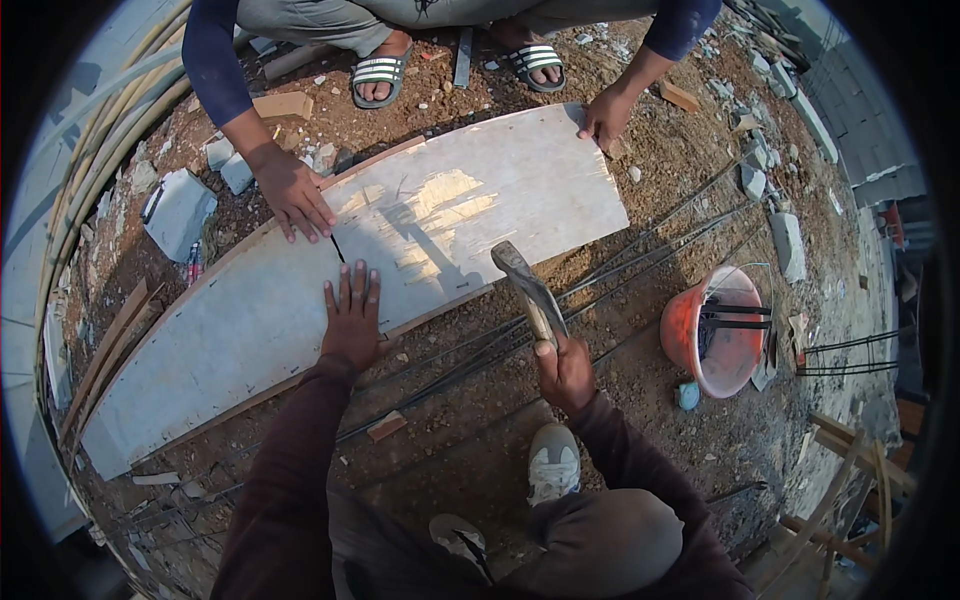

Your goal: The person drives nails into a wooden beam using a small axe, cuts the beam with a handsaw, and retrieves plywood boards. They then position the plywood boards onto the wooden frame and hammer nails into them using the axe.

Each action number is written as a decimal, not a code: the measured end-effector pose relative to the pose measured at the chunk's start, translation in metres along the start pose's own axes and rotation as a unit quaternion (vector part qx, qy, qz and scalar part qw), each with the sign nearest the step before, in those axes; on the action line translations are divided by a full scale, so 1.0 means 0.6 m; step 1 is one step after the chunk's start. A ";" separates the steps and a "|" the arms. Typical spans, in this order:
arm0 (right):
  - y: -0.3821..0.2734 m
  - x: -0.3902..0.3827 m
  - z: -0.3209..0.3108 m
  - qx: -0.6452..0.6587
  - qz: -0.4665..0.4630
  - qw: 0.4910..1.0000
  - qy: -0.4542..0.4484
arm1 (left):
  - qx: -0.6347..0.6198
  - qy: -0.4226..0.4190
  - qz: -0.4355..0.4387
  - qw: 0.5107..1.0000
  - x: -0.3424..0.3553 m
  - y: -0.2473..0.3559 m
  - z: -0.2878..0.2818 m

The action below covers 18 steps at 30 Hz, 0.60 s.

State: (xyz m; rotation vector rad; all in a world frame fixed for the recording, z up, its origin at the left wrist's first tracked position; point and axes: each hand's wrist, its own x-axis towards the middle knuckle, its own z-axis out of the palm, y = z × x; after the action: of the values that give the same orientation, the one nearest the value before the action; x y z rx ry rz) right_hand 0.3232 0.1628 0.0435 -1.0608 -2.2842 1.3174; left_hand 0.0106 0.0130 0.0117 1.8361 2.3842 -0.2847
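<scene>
A long pale board (250, 315) with one curved edge lies on the ground before me, its surface worn to bare wood in the middle. My left hand (352, 315) rests flat on its near side, fingers spread. My right hand (566, 376) is closed round the wooden handle of a hammer (527, 285), its head raised and casting a shadow on the board. Small nails dot the board's near edge. A co-worker squatting opposite lays one hand (292, 192) on the far edge, by a thin dark mark (338, 247), and grips the right end with the other hand (606, 118).
An orange bucket (680, 325) with dark bars in it stands right, a small blue object (687, 396) beside it. Metal rods (470, 352) run across the soil. White rubble (180, 215) and curved wood strips (110, 350) lie left; loose timber (850, 470) lies lower right.
</scene>
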 end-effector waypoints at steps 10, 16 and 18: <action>0.016 -0.012 -0.029 -0.048 0.138 0.989 -0.007 | 0.030 -0.016 -0.001 0.999 -0.010 -0.006 -0.016; 0.142 -0.253 -0.107 -0.156 0.225 0.961 0.019 | -0.021 0.018 0.011 1.000 -0.005 0.023 -0.010; 0.174 -0.323 -0.133 -0.191 0.264 0.944 0.061 | -0.042 0.025 0.009 0.999 -0.005 0.033 -0.008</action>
State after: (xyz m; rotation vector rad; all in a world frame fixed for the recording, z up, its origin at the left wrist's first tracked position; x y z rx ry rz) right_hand 0.5485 0.1044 0.0184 -1.9317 -2.2994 0.9361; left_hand 0.0308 0.0160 0.0153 1.8468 2.3729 -0.1349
